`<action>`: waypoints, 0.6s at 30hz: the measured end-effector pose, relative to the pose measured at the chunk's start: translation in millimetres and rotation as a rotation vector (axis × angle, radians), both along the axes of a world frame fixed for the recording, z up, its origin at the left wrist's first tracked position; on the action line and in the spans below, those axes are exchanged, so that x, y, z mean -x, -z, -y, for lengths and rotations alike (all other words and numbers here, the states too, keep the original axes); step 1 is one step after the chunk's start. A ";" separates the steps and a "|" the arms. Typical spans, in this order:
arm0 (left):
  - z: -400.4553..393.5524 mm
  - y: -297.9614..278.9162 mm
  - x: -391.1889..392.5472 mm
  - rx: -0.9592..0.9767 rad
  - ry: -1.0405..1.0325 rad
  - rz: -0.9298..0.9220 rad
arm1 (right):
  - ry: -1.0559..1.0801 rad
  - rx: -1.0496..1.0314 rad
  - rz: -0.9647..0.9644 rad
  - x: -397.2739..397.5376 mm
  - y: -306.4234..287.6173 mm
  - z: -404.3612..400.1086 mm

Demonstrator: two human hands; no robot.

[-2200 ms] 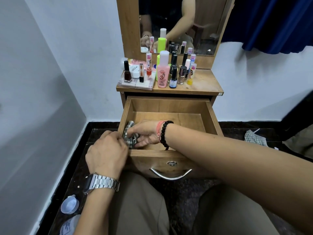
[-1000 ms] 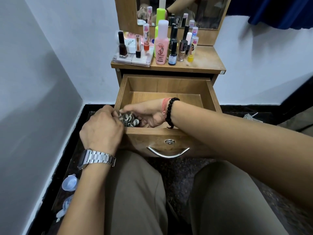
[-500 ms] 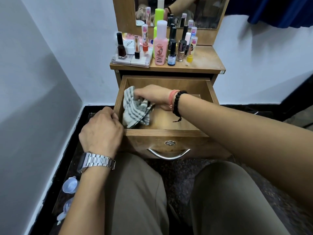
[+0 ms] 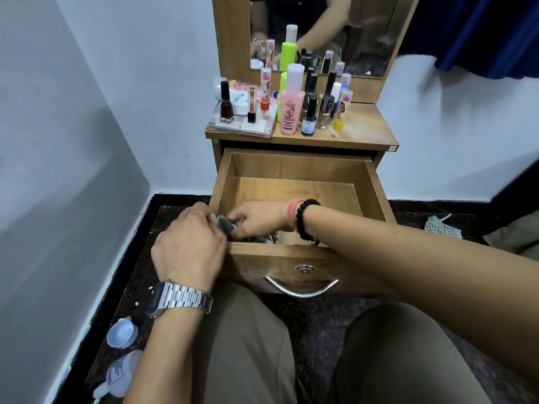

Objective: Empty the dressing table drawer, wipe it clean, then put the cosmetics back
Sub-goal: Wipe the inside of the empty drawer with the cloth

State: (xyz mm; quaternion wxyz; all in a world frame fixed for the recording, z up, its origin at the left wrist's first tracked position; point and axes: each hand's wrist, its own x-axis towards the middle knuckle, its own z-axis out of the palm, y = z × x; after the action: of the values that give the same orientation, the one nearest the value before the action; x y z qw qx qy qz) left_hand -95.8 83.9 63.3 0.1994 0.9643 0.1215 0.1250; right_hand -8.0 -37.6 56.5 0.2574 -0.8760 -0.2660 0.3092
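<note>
Cloth (image 4: 226, 224), bunched at the front-left corner of the emptied drawer (image 4: 376, 182), is pinched by right hand (image 4: 256, 218) and left hand (image 4: 189, 249), both grips clamped on it; being soft, light and floppy, it is best wadded.

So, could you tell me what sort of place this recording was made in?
Probably a bedroom or dressing corner at home: a small wooden dressing table with a mirror, nail polish and cosmetic bottles on top, and an open drawer.
</note>
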 end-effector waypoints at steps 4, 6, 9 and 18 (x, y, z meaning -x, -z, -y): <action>-1.3 0.1 1.2 -0.005 0.013 0.002 | 0.252 -0.155 -0.043 -22.7 -8.6 14.1; -2.2 0.3 0.8 -0.008 0.014 0.006 | 0.541 -0.249 0.167 -37.9 -7.3 20.9; -1.9 0.1 0.5 -0.009 0.013 0.003 | 0.526 -0.143 0.564 -50.3 4.9 21.9; -3.4 4.0 -1.9 -0.030 -0.006 -0.014 | 0.023 0.361 0.561 -55.0 35.8 8.6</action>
State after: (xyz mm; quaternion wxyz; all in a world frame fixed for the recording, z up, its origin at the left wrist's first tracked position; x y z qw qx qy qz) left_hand -93.9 87.3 59.3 0.1837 0.9676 0.1242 0.1205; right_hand 47.0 -46.3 20.7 0.0184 -0.9614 -0.2575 0.0952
